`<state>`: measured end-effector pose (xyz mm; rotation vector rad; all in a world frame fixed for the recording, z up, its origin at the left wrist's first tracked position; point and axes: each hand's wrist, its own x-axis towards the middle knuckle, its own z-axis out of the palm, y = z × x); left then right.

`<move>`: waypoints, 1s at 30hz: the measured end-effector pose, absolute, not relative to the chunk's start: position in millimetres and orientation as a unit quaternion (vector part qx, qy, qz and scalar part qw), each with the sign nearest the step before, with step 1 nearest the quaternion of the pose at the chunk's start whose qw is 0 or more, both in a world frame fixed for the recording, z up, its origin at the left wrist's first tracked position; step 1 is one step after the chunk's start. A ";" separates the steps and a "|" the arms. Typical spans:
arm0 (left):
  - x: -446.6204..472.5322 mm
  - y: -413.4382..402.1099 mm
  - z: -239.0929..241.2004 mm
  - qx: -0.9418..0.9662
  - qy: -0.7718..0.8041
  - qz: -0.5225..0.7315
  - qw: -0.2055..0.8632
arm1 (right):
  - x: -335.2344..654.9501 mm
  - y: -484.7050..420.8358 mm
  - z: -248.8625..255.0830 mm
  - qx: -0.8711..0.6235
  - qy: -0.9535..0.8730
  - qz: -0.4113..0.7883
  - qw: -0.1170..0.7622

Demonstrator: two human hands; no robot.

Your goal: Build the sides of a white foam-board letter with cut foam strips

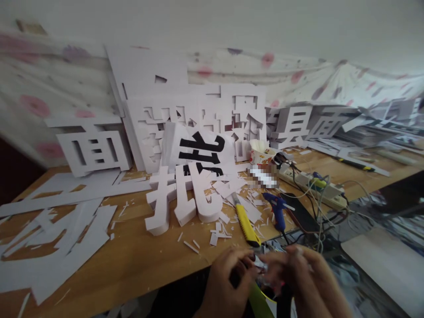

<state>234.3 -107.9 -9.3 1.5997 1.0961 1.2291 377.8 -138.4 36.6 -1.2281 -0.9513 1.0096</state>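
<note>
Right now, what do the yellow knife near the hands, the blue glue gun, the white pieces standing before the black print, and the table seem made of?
Yellow knife: likely plastic handle, ridged edge; grey, metal-looking blade.
Blue glue gun: probably plastic, evenly coloured, moulded shape.
White pieces: perhaps foam board, matte, thick cut sides.
Table: brown, wood or wood-look.

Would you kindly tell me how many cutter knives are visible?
2: a yellow knife left of the blue glue gun, and a black-and-yellow knife farther back right; scraps may hide others.
</note>
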 end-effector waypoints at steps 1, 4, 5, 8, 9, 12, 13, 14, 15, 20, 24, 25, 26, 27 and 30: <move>225.5 -109.8 -6.5 0.641 0.436 0.500 0.386 | 370.5 -133.1 33.1 -0.555 -0.414 0.443 0.570; 191.1 -112.5 9.5 0.702 0.419 0.503 0.280 | 348.9 -120.5 25.5 -0.546 -0.427 0.518 0.500; 182.2 -111.8 14.3 0.723 0.412 0.494 0.253 | 342.9 -118.1 24.5 -0.528 -0.424 0.552 0.486; 170.8 -107.6 20.3 0.732 0.415 0.496 0.214 | 331.1 -116.1 24.9 -0.472 -0.417 0.631 0.453; 170.8 -106.5 19.7 0.726 0.419 0.504 0.208 | 329.1 -116.4 25.3 -0.460 -0.420 0.642 0.447; 172.9 -105.9 15.7 0.714 0.426 0.516 0.203 | 327.1 -117.8 24.1 -0.448 -0.427 0.652 0.437; 172.9 -106.1 14.6 0.712 0.429 0.517 0.202 | 327.0 -118.0 23.2 -0.448 -0.427 0.654 0.435; 172.3 -106.3 13.8 0.712 0.430 0.519 0.197 | 327.0 -118.0 22.4 -0.448 -0.427 0.657 0.431; 171.2 -106.4 13.3 0.714 0.429 0.520 0.190 | 326.8 -117.9 21.9 -0.446 -0.426 0.661 0.427; 162.7 -105.2 12.2 0.743 0.400 0.517 0.144 | 324.0 -116.2 24.9 -0.442 -0.416 0.679 0.413; 155.2 -104.8 12.2 0.746 0.396 0.513 0.154 | 321.1 -114.0 26.4 -0.452 -0.435 0.670 0.397; 153.3 -104.9 12.5 0.745 0.393 0.512 0.166 | 320.2 -113.4 26.2 -0.454 -0.435 0.671 0.394; 151.5 -104.9 12.9 0.745 0.391 0.511 0.178 | 319.0 -112.8 25.9 -0.455 -0.434 0.671 0.392; 149.7 -104.8 13.1 0.744 0.390 0.509 0.189 | 317.7 -112.3 25.7 -0.457 -0.432 0.672 0.390; 145.3 -104.5 12.4 0.744 0.386 0.506 0.203 | 314.0 -110.5 25.4 -0.461 -0.440 0.668 0.383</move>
